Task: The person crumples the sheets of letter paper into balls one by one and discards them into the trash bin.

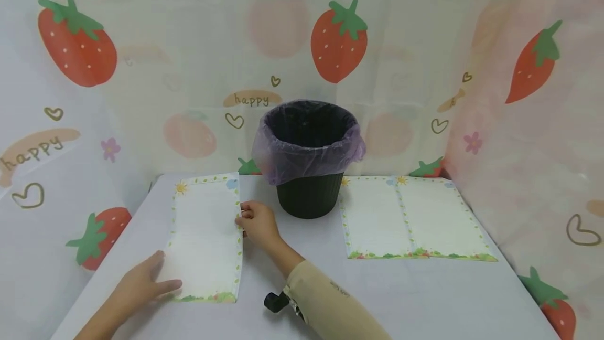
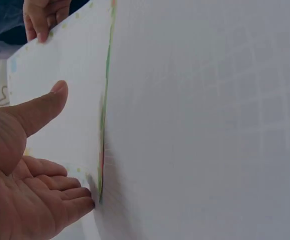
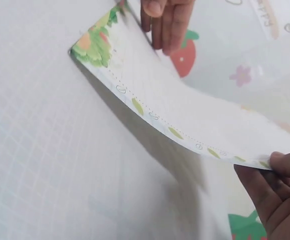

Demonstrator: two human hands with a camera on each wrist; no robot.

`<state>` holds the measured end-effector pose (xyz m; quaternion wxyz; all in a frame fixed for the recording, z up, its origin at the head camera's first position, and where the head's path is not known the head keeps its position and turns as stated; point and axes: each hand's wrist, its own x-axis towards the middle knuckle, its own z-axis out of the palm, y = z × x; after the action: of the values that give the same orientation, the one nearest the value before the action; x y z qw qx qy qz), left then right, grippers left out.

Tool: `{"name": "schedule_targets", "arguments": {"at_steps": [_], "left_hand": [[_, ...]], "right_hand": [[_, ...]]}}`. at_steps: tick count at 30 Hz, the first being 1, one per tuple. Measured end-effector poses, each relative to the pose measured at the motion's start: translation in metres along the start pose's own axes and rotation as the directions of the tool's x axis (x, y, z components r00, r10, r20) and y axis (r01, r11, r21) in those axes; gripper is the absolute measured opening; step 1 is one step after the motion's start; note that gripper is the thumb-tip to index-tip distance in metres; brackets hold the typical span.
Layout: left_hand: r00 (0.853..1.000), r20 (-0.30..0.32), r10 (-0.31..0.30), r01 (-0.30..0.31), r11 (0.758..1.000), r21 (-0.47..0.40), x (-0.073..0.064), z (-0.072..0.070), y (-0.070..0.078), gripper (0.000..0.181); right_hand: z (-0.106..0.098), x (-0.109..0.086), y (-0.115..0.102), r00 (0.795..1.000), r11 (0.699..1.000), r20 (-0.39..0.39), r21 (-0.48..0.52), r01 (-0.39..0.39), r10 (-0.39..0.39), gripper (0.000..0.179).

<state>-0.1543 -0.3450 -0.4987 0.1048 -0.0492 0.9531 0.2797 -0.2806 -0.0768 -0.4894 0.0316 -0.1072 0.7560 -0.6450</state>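
Note:
A white paper sheet (image 1: 205,240) with a printed border of leaves, a sun and flowers is at the left of the table. My right hand (image 1: 258,224) pinches its right edge between thumb and fingers. In the right wrist view the sheet (image 3: 185,112) bows in a curve, its long edge lifted off the table. My left hand (image 1: 141,285) is at the lower left edge, thumb and fingers spread apart. In the left wrist view that left hand (image 2: 35,165) shows its palm, fingers extended beside the sheet's edge.
A black bin (image 1: 309,198) lined with a purple plastic bag (image 1: 306,159) stands at the back middle. Right of it, two similar sheets (image 1: 377,219) lie side by side on the white table (image 1: 302,245). Strawberry-print curtains (image 1: 401,67) enclose the back and sides.

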Motion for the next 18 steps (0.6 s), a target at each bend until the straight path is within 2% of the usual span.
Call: {"name": "schedule_targets", "arguments": {"at_steps": [6,11,18], "left_hand": [[1.000,-0.017,-0.018,0.017,0.999,-0.050,-0.002,-0.009,-0.001,0.126],[0.998,-0.056,-0.011,0.003,0.991,-0.136,-0.014,-0.015,0.000,0.118],[0.988,-0.154,0.016,-0.062,0.952,-0.298,-0.028,-0.022,0.010,0.106]], "right_hand": [[-0.003,-0.011,-0.016,0.997,0.997,0.022,0.029,0.070,-0.070,0.026],[-0.006,-0.022,-0.031,0.989,0.990,0.064,0.058,0.128,-0.131,0.027],[-0.020,-0.040,-0.055,0.970,0.975,0.105,0.067,0.211,-0.217,0.027]]}}
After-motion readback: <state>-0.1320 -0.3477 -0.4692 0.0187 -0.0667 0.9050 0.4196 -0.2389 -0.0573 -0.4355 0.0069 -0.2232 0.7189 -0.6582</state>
